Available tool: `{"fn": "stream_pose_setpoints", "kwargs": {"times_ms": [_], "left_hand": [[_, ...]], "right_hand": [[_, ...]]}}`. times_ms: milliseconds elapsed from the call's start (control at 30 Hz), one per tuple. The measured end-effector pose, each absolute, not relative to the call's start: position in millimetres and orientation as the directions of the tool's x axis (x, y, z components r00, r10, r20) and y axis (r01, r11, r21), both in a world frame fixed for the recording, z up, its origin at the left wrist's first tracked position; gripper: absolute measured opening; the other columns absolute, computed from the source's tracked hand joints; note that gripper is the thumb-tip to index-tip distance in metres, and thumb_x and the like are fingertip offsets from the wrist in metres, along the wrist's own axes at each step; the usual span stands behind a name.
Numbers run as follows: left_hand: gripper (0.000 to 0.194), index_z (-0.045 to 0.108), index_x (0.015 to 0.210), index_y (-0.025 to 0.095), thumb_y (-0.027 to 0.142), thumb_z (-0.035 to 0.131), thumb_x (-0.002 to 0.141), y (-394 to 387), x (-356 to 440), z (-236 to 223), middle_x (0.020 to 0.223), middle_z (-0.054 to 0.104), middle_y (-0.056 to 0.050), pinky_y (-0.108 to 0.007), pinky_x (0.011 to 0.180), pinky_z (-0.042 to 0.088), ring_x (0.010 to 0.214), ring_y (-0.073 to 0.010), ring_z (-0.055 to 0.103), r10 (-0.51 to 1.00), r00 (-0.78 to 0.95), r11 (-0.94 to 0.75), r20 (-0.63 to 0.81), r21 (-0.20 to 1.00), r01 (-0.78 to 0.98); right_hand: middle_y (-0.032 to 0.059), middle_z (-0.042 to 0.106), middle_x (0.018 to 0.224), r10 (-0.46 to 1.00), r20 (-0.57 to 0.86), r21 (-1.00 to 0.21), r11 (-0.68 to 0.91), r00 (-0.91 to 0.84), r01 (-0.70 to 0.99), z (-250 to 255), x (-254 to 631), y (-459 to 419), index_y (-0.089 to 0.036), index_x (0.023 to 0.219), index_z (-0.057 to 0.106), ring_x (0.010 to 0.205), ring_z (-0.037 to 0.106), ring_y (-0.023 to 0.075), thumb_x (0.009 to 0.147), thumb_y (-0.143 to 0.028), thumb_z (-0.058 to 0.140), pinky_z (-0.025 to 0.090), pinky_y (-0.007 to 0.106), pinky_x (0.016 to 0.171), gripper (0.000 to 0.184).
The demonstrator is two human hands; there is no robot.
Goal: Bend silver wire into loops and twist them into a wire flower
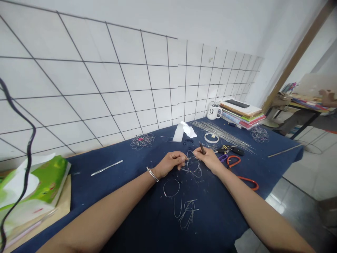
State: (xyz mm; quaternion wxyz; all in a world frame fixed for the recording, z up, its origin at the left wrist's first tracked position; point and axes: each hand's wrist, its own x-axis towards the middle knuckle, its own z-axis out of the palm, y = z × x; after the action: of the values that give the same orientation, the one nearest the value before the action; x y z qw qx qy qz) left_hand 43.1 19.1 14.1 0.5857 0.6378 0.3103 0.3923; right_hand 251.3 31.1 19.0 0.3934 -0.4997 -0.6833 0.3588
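Observation:
A cluster of thin wire loops [194,169] with small beads or joints stands between both hands, just above the blue cloth [147,225]. My left hand [172,163], with a silver bangle at its wrist, pinches the left side of the loops between thumb and fingers. On the other side, my right hand [206,159] is closed on a dark, slim tool [202,149] whose end sticks up past the fingers; its tip is hidden. Below them lie a single wire ring [171,188] and several loose bent wires [187,213].
Right of my hands lie purple scissors handles [223,157], orange handles [233,161] and keys [228,148]. Behind are a white coil [211,137], straight wires [223,133], a mug [214,111] and stacked papers [242,116]. A tissue pack [56,175] sits left. Another person's hand [328,96] shows far right.

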Motion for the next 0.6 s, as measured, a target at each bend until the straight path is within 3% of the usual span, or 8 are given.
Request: {"fn": "stream_pose_setpoints", "kwargs": {"times_ms": [133,333,467,600], "left_hand": [[0.028,0.057,0.079,0.012,0.04,0.054,0.077,22.0,43.7,11.0,0.065,0.054,-0.001,-0.02,0.047,0.035,0.047,-0.0057,0.043,0.901,0.412,-0.102,0.138,0.989,-0.109],[0.026,0.056,0.079,0.012,0.038,0.052,0.08,21.0,43.4,8.0,0.067,0.054,-0.001,-0.02,0.05,0.034,0.049,-0.0055,0.044,0.921,0.333,-0.169,0.202,0.978,-0.126],[0.025,0.055,0.076,0.012,0.037,0.052,0.08,20.6,42.5,7.5,0.065,0.054,0.0,-0.019,0.052,0.034,0.05,-0.0058,0.045,0.938,0.252,-0.209,0.238,0.968,-0.135],[0.025,0.054,0.076,0.013,0.038,0.053,0.079,21.6,41.7,6.8,0.063,0.054,0.0,-0.02,0.051,0.034,0.049,-0.0061,0.045,0.948,0.203,-0.215,0.247,0.962,-0.168]], "right_hand": [[0.0008,0.056,0.066,0.975,0.168,-0.906,0.21,-0.142,0.367,18.7,255.2,33.6,-0.014,0.078,0.061,0.061,0.049,0.0117,0.074,-0.044,0.052,0.039,0.024,0.062,0.031],[0.0006,0.055,0.062,0.954,0.155,-0.919,0.235,-0.255,0.317,26.3,255.3,25.8,-0.014,0.077,0.062,0.06,0.049,0.0116,0.075,-0.049,0.052,0.039,0.025,0.061,0.036],[0.0002,0.055,0.064,0.959,0.163,-0.94,0.222,-0.231,0.259,30.0,256.2,23.8,-0.016,0.085,0.059,0.06,0.049,0.0118,0.073,-0.049,0.055,0.039,0.025,0.059,0.035],[0.0002,0.055,0.064,0.951,0.157,-0.94,0.227,-0.267,0.255,30.6,258.7,23.3,-0.016,0.08,0.06,0.06,0.048,0.0113,0.071,-0.047,0.057,0.039,0.025,0.059,0.033]]}}
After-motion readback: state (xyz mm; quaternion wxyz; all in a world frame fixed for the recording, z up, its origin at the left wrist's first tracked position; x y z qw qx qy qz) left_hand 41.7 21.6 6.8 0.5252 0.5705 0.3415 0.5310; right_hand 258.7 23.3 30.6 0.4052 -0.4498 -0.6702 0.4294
